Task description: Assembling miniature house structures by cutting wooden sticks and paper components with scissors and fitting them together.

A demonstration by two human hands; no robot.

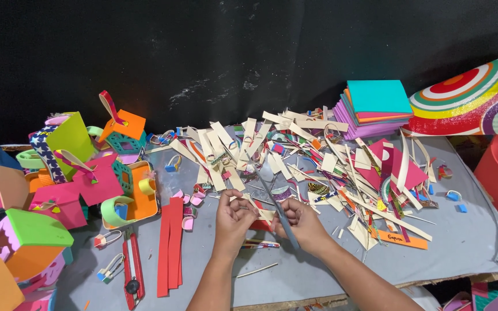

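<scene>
Here a cream strip (259, 211) is pinched by the left hand (233, 217); the right hand (301, 223) grips, seemingly, a metal ruler (276, 206), which could slip.

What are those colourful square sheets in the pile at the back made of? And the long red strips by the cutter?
The stacked square sheets look like craft foam: thick, matte, soft edges, flat bright colours. The red strips look like the same foam or stiff card: matte, evenly cut and lying flat. The picture alone cannot settle which.

Foam houses (59, 190) lie left, paper strips (295, 161) in the middle, sheet stack (373, 106) behind right, all on the table (462, 242)
</scene>
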